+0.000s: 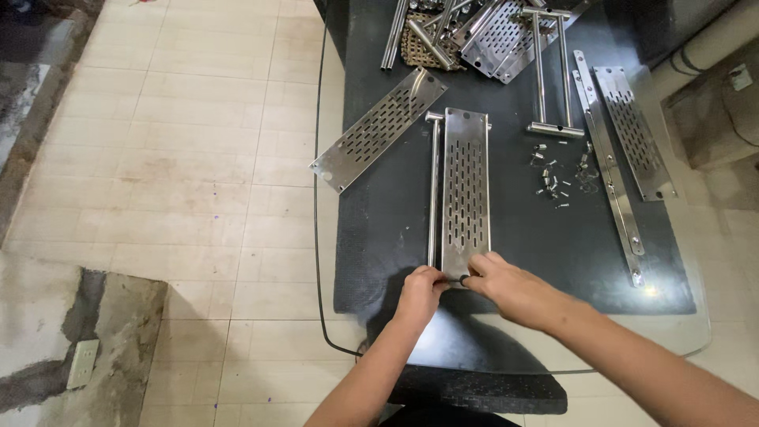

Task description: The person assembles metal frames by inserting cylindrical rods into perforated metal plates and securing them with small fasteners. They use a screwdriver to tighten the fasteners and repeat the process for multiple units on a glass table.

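A long slotted steel plate (465, 186) lies lengthwise on the dark glass table (379, 237), with a steel tube (432, 190) along its left side. My left hand (421, 290) pinches at the near end of the tube and plate. My right hand (506, 283) grips the near end of the plate, fingertips meeting the left hand's over a small dark part I cannot make out.
A second slotted plate (379, 128) lies tilted at the table's left edge. Loose screws and fittings (557, 178) lie to the right, beside two narrow steel strips (624, 142) and a tube frame (549, 71). More steel parts (466, 32) are piled at the far end. Tiled floor to the left.
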